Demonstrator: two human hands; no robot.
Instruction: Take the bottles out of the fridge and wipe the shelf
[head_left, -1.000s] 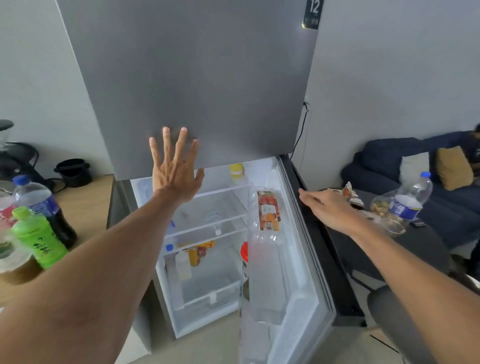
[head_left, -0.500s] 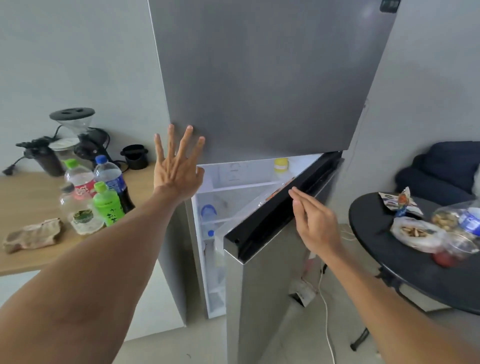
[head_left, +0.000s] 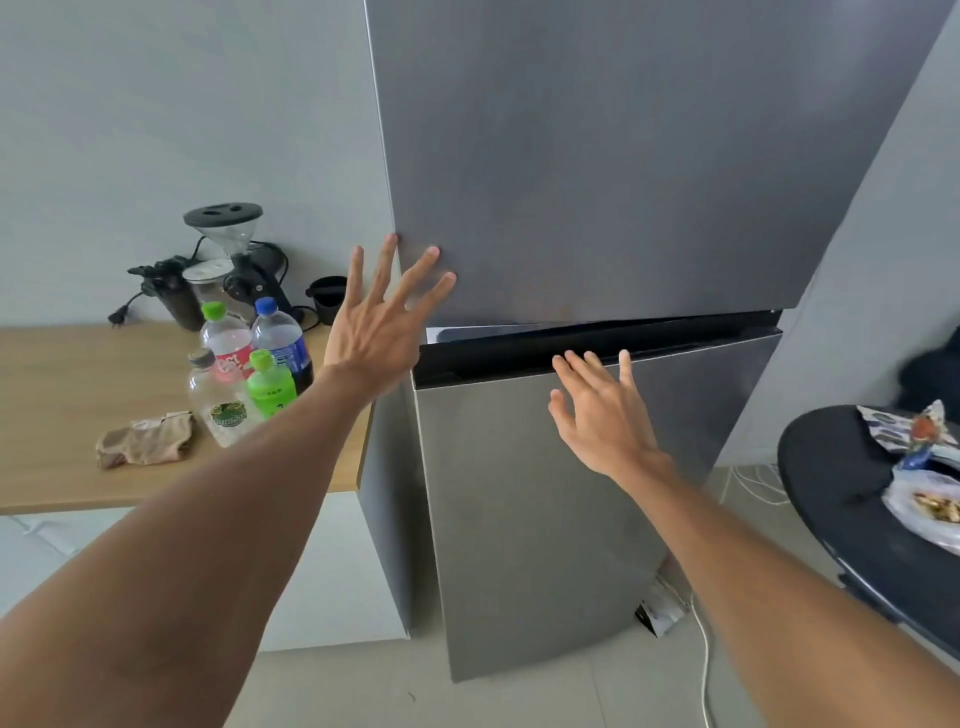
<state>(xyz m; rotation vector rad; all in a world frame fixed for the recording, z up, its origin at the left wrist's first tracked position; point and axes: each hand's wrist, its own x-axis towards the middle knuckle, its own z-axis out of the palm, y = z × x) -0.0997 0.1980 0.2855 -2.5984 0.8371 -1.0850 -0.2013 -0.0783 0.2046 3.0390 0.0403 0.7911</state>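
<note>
Nearly shut now, the lower door (head_left: 597, 467) has swung in from half open.
Both hands are spread flat: left hand (head_left: 376, 332) steadies the fridge (head_left: 597, 156), right hand (head_left: 597, 415) should push evenly until it seals.

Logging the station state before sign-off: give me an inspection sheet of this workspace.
Surface: light wooden counter, left of the grey two-door fridge.
Job's things: four plastic bottles grouped on the counter; crumpled beige cloth beside them; lower fridge door almost closed, a narrow gap at its top left.
Clutter: black coffee grinder and small black cup at the wall; snack bags on a round black table.
Grippers: left hand spread flat on the upper door's edge; right hand open against the lower door.
Cables: black plug lead on the counter; white cord on the floor.
Surroundings: grey walls, pale tiled floor.
</note>
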